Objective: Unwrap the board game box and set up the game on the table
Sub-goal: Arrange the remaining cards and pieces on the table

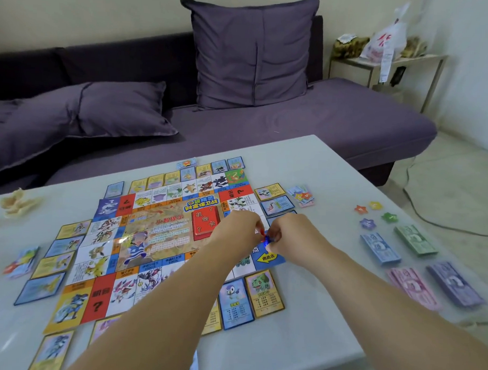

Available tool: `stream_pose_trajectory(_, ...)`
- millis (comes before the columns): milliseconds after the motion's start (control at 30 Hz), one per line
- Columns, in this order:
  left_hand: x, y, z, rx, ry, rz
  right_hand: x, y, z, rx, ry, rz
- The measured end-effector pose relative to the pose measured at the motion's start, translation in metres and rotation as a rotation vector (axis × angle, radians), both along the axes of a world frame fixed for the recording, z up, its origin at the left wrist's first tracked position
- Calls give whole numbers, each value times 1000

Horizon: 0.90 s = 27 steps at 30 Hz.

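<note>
1. Both hands meet above the right side of the thin colourful paper game board. The left hand and the right hand curl their fingers and pinch a small red and blue game piece between them. It is too tiny and blurry to tell if it is one piece or two stuck together.
2. I think the hands are getting the piece ready to stand on the board. Most of the set-up looks done.
3. What could go wrong: the piece is very small. If the fingers pull or squeeze too hard, it may pop out and fly off. It could slide across the shiny white table or drop to the floor.
4. A wrist that dips could bump the red stack of cards in the middle of the board. It could also push the light paper board crooked. Then the picture cards lined up round its edges would not match their squares.
5. The piece sits right inside the pinch, between the two sets of fingertips. It is over the blue corner square with the yellow arrow, which lies just below the right hand. I cannot tell if the piece touches the board.
6. The stacks of paper play money and the little star tokens lie well apart, off to the right.
</note>
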State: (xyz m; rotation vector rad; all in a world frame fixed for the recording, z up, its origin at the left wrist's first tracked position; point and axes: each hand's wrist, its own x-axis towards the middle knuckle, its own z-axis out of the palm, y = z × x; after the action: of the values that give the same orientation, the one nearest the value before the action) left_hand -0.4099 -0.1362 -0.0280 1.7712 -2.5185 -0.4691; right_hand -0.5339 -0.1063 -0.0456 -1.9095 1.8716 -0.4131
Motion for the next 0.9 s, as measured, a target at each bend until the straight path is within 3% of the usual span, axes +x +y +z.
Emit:
stream_pose_trajectory(233, -1, -1, 1, -2, 40, 3, 1, -3, -2, -23, 8, -29)
stream_pose_trajectory(333, 7, 0, 3, 18, 159, 35, -1, -3, 1, -28, -16, -41)
stream_pose_trajectory(400, 15, 7, 9, 28, 400, 183, -4, -2, 8, -53, -69, -49)
stream_pose_trajectory(433, 20, 10, 10, 79, 619, 324, -5, 0, 13, -90, -95, -50)
stream_pose_trajectory(533, 31, 31, 21, 659, 1581, 795, -2, 12, 33, -241, -231, -45)
stream_pose_trajectory(600, 35, 46, 20, 861, 2011, 925, 4, 25, 45, -266, -341, 27)
stream_pose_trajectory(667, 34, 59, 17, 872, 2121, 970, 11, 40, 51, -223, -372, 160)
stream_pose_trajectory(767, 26, 77, 16, 923, 2145, 995, 24, 54, 47, -186, -301, 313)
stream_pose_trajectory(900, 18, 91, 19, 1000, 2144, 984, 30, 59, 40, -227, -195, 342)
